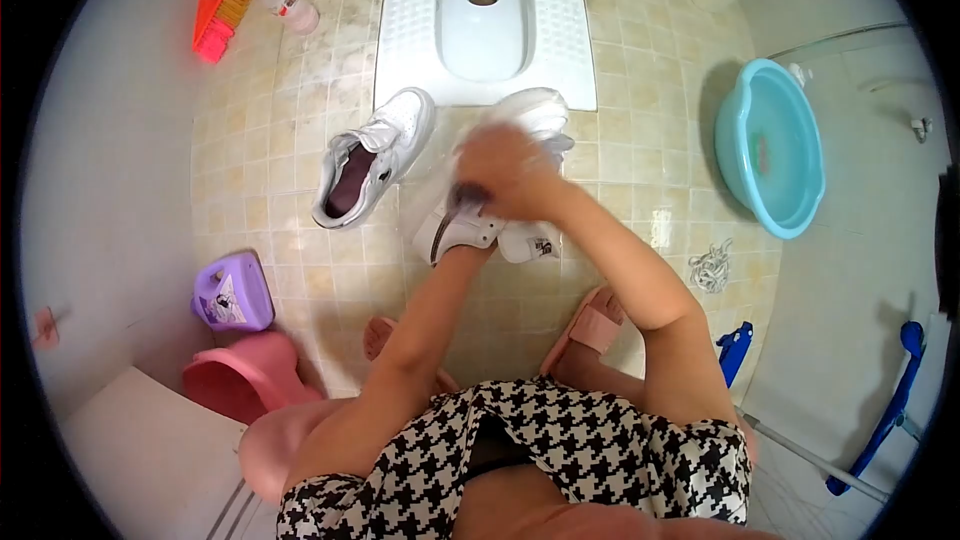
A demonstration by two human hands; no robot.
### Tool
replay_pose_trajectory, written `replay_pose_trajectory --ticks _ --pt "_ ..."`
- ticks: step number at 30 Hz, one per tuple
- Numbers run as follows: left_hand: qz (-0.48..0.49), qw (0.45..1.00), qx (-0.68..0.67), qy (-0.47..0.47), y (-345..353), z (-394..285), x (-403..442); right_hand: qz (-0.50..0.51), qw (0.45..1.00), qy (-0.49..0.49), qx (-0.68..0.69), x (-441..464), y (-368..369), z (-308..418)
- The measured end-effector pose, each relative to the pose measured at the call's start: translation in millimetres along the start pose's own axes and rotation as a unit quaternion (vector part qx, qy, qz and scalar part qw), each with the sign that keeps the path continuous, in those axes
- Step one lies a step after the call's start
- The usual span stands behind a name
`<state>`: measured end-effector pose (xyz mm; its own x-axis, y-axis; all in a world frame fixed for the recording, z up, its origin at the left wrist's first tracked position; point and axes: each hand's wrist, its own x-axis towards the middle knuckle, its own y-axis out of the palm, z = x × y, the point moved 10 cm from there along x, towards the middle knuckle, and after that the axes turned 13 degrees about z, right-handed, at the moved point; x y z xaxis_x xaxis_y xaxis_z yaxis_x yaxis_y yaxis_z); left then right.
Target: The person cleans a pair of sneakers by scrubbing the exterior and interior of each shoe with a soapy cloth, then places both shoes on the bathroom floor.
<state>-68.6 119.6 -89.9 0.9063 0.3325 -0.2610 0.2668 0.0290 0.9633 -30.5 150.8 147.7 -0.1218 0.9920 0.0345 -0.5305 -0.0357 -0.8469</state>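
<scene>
Shoe (pixel 540 114): probably light, soft-sided, slippery.
We'd brace its heel (pixel 430 238); right grip (pixel 508 172) blurred, left grip hidden: can't tell if clamped.

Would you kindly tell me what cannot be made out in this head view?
In the head view:
- Left hand: hidden by the white shoe at its wrist.
- Right hand: motion-blurred, so its grip is unclear.
- Purple jug: label print too small to read.
- Broom: handle end cut off by the dark image edge.
</scene>
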Motion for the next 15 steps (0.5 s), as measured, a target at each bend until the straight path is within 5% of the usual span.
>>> replay_pose_trajectory --ticks 2,5,8,11,14,15 --pt "-0.006 1.0 -0.008 -0.002 -5.1 6.0 -1.6 -0.066 0.995 0.069 -0.039 -10.8 -30.7 -46.7" --pt "-0.015 1.0 -0.017 -0.005 -12.5 13.1 -6.4 -0.153 0.962 0.181 0.134 -30.6 -45.0 -100.2" --pt "-0.017 1.0 -0.018 -0.005 -12.9 14.7 -6.6 -0.115 0.947 0.278 0.113 -32.4 -33.7 -99.9" --pt "-0.023 0.999 -0.029 -0.005 -17.2 18.4 -7.9 -0.044 0.987 0.137 -0.072 -5.0 -2.2 -24.1" --pt "-0.028 0.999 -0.036 -0.003 -20.8 21.1 -8.7 -0.016 0.994 0.055 -0.09 2.1 0.0 -12.3" --pt "-0.03 0.999 -0.038 -0.003 -23.2 21.7 -11.1 -0.054 0.993 0.096 -0.042 -3.1 -11.9 -35.7"
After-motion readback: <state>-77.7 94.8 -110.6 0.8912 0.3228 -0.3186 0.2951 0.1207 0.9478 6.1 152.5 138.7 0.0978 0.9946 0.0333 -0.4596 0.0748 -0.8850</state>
